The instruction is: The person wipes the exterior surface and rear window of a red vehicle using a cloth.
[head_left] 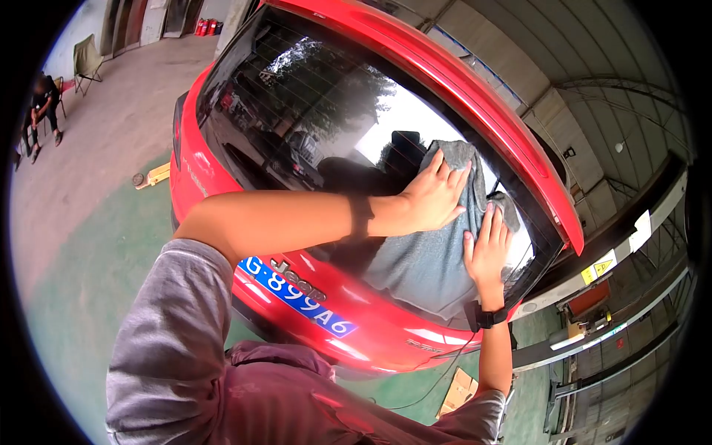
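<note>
A grey cloth [423, 263] lies spread over the right part of the rear window [297, 96] of a red car [200, 163]. Its upper edge is bunched into folds. My left hand [430, 199] presses flat on the cloth near those folds, fingers stretched out. Lower and to the right, my right hand [489, 256] rests on the cloth's right side with its fingers extended upward. Both wrists wear dark bands. Under my left arm are the Jeep lettering and the blue licence plate [297, 297], partly covered by the arm.
A post with a yellow warning label [598, 270] stands right of the car. A cable [437, 386] and cardboard [457, 391] lie on the green floor. At far left, a seated person [44, 107] is near a folding chair [87, 59]. Red fire extinguishers [208, 27] stand behind.
</note>
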A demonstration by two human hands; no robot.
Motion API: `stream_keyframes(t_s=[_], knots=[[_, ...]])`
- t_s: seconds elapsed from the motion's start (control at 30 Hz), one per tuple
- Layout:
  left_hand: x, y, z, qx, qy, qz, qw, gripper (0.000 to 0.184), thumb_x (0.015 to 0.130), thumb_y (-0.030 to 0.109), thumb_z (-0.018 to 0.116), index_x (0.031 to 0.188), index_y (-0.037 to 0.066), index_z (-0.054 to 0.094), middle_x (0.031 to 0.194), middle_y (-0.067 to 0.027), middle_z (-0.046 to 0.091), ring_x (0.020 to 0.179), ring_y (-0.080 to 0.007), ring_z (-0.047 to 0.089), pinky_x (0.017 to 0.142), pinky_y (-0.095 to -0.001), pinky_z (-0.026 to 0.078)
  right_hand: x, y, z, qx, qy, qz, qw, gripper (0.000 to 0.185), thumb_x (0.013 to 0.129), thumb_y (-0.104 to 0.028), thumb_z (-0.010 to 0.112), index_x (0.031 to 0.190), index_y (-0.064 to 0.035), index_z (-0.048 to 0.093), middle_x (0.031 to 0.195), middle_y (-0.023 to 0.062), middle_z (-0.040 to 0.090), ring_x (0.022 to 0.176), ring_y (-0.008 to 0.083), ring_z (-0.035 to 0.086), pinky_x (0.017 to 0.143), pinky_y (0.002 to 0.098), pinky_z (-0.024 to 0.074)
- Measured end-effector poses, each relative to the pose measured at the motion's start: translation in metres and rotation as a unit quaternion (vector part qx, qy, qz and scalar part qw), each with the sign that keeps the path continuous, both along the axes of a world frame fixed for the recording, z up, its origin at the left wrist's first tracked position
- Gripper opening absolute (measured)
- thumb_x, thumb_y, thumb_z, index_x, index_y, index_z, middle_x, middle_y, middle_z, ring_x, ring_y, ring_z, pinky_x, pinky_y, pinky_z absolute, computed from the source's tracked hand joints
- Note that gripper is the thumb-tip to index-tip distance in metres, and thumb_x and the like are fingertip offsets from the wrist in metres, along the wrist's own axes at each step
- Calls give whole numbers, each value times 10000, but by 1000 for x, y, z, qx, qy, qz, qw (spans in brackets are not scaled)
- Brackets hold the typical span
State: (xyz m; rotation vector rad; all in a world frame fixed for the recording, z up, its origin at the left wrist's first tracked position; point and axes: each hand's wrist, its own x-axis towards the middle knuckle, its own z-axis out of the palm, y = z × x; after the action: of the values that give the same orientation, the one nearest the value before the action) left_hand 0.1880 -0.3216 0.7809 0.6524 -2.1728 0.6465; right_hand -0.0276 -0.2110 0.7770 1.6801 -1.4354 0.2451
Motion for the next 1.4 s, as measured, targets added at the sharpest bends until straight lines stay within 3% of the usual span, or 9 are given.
stream_keyframes(t_s=[0.17, 0.27, 0.3, 0.63, 0.87, 0.93, 1.07, 1.33, 1.4], knots=[[14, -53, 7, -74, 77, -16, 994, 832, 963, 502, 539, 1513, -94, 350, 1267, -206, 614, 1082, -367, 622, 1161, -595, 263, 38, -46, 41, 10, 89, 36, 995, 768, 913, -376, 598, 1502, 66, 380, 1489, 284, 436, 1220, 422, 504, 1045, 514, 377], [29, -77, 7, -65, 88, -138, 984, 815, 950, 473, 568, 1509, -83, 362, 1278, -172, 618, 1106, -327, 628, 1178, -578, 254, 54, -63, 55, 32, 118, 33, 992, 713, 907, -400, 608, 1401, 97, 475, 1492, 288, 434, 1221, 422, 504, 1035, 520, 383], [36, -82, 8, -77, 97, -148, 981, 792, 939, 449, 588, 1502, -69, 382, 1272, -155, 626, 1115, -295, 632, 1190, -550, 260, 60, -69, 58, 37, 119, 46, 991, 714, 904, -409, 615, 1378, 109, 486, 1492, 289, 433, 1221, 422, 504, 1034, 524, 383], [109, -135, 12, -106, 85, -198, 971, 779, 934, 487, 598, 1511, -2, 410, 1199, -117, 672, 1090, -317, 642, 1191, -516, 297, 117, -102, 71, 71, 162, 64, 982, 702, 911, -401, 626, 1378, 105, 491, 1482, 299, 437, 1229, 419, 509, 1023, 515, 388], [184, -195, 14, -116, 59, -219, 967, 769, 941, 485, 590, 1522, 17, 404, 1188, -123, 674, 1095, -323, 637, 1195, -519, 296, 183, -147, 71, 76, 154, 55, 984, 709, 907, -409, 630, 1404, 74, 482, 1488, 273, 444, 1228, 410, 521, 1030, 529, 377], [219, -223, 13, -133, 63, -219, 965, 773, 936, 501, 577, 1504, 2, 417, 1278, -120, 646, 1221, -300, 588, 1215, -490, 254, 220, -170, 68, 68, 162, 50, 983, 701, 911, -405, 625, 1406, 70, 481, 1483, 266, 452, 1221, 400, 529, 1028, 518, 379], [265, -259, 14, -101, 59, -242, 963, 775, 952, 476, 580, 1548, 34, 357, 1229, -132, 655, 1156, -326, 618, 1207, -519, 278, 275, -204, 69, 66, 157, 45, 984, 692, 918, -402, 618, 1413, 62, 480, 1480, 251, 461, 1223, 381, 533, 1036, 509, 382], [365, -336, 12, -68, 52, -221, 971, 751, 965, 441, 573, 1559, 50, 333, 1310, -151, 631, 1209, -331, 598, 1205, -520, 296, 367, -271, 74, 73, 171, 54, 981, 716, 952, -449, 585, 1465, 29, 440, 1500, 210, 455, 1201, 353, 542, 1034, 507, 385], [390, -356, 10, -60, 51, -201, 976, 751, 969, 418, 567, 1575, 62, 303, 1330, -187, 610, 1222, -371, 573, 1182, -505, 314, 389, -288, 74, 85, 173, 67, 979, 722, 960, -459, 574, 1475, 27, 429, 1499, 206, 456, 1201, 351, 540, 1035, 502, 382]])
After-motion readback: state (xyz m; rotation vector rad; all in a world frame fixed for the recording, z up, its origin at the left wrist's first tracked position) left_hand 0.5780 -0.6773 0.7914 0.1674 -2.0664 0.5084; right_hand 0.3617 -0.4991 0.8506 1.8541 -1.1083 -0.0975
